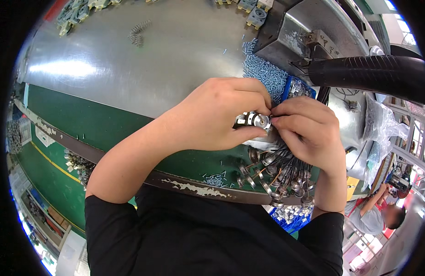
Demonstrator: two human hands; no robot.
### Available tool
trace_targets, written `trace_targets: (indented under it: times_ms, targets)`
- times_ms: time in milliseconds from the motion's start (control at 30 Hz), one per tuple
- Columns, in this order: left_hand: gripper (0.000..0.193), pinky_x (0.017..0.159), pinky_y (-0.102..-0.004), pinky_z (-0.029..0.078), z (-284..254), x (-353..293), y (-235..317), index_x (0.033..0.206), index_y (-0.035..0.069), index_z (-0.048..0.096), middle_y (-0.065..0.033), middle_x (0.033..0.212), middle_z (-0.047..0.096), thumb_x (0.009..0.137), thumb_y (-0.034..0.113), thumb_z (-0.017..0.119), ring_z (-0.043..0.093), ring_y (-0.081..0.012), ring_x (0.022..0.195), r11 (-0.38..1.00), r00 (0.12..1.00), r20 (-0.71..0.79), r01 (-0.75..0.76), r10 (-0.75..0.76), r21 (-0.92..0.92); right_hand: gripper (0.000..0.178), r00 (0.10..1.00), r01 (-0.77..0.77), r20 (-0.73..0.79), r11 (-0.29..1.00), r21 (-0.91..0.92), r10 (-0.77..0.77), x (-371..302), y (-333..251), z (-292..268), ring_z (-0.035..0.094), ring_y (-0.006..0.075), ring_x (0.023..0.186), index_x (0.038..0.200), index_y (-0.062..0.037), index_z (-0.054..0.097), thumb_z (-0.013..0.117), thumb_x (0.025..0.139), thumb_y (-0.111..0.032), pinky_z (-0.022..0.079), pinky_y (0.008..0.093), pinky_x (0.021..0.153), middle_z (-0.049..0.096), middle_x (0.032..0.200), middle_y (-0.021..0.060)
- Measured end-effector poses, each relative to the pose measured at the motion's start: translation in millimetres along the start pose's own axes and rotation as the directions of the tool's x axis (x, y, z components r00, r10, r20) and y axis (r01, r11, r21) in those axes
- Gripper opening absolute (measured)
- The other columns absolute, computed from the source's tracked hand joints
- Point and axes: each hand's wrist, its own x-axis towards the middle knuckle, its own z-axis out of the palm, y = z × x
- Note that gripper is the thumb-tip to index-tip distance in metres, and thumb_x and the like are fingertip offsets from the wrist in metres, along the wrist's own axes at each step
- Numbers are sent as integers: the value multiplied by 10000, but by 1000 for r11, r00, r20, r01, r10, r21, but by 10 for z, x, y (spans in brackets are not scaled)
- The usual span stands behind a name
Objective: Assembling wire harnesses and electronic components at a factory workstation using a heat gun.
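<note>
Your left hand (pixel 226 106) grasps a small metal part (pixel 261 121) between the blue screws (pixel 264 71) and metal discs (pixel 266 187), while your right hand's (pixel 309 129) curled fingers meet its edge, their hold unclear.

A coiled spring (pixel 137 34) lies on the steel desk (pixel 175 50). To the spring's left sits a cluster of grey parts (pixel 77 14); to its right, beyond bare metal, more grey housings (pixel 257 17). Well right of the spring are a black tube (pixel 368 71) and clear plastic (pixel 382 122), then a distant co-worker (pixel 369 221). Lower left of the spring, a yellow line (pixel 55 161) crosses the green floor (pixel 47 184).
</note>
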Motion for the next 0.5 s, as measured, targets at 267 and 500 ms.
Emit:
trace_targets:
  times_ms: [267, 500]
  targets:
    - [315, 814, -387, 601, 16, -20, 34, 1001, 26, 700, -114, 1107, 742, 755, 53, 895, 739, -321, 963, 999, 1000, 4, 21, -22, 34, 201, 999, -14, 44, 1000, -10, 15, 39, -91, -30, 739, 361, 929, 939, 7, 746, 790, 748, 51, 584, 455, 847, 746, 941, 147]
    - [329, 839, -401, 598, 32, -20, 47, 989, 26, 665, -138, 1169, 724, 760, 63, 900, 733, -342, 995, 999, 1000, 5, 26, -26, 28, 274, 990, -142, 0, 989, 29, 142, 40, -115, -43, 742, 305, 848, 1066, 0, 746, 793, 801, 54, 583, 364, 764, 761, 950, 141]
